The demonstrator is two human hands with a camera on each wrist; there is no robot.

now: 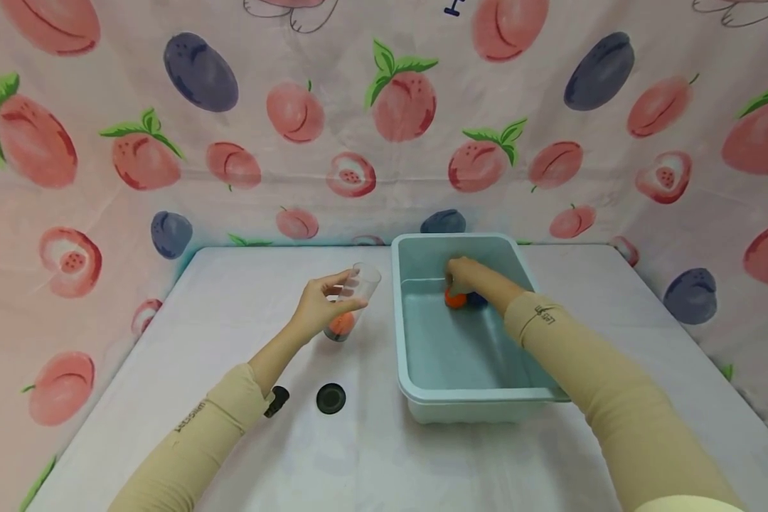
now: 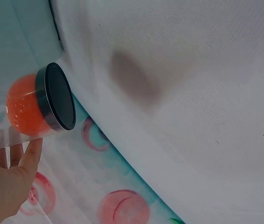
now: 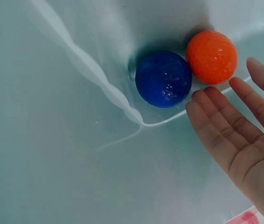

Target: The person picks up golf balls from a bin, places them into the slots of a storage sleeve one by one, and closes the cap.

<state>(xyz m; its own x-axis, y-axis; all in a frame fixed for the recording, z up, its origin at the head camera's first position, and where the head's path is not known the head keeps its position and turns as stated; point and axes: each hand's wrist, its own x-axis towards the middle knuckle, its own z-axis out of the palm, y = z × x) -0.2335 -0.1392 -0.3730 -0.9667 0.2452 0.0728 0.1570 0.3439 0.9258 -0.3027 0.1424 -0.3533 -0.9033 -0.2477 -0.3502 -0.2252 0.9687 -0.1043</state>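
Observation:
My left hand (image 1: 316, 307) grips a clear plastic tube (image 1: 365, 279) and holds it tilted, left of the bin. At the tube's lower end an orange ball (image 2: 22, 106) sits against a black end cap (image 2: 59, 95). Inside the light blue-grey bin (image 1: 467, 393), my right hand (image 1: 466, 276) reaches down toward the far part. A second orange ball (image 3: 211, 57) and a dark blue ball (image 3: 163, 79) lie side by side there. In the right wrist view the right hand's fingers are spread and slightly bent, fingertips right beside the orange ball.
On the white table (image 1: 249, 284), a round black lid (image 1: 331, 398) lies left of the bin. A small black object (image 1: 277, 402) lies beside the left sleeve, partly hidden by it. A fruit-print cloth (image 1: 397, 178) hangs behind the table.

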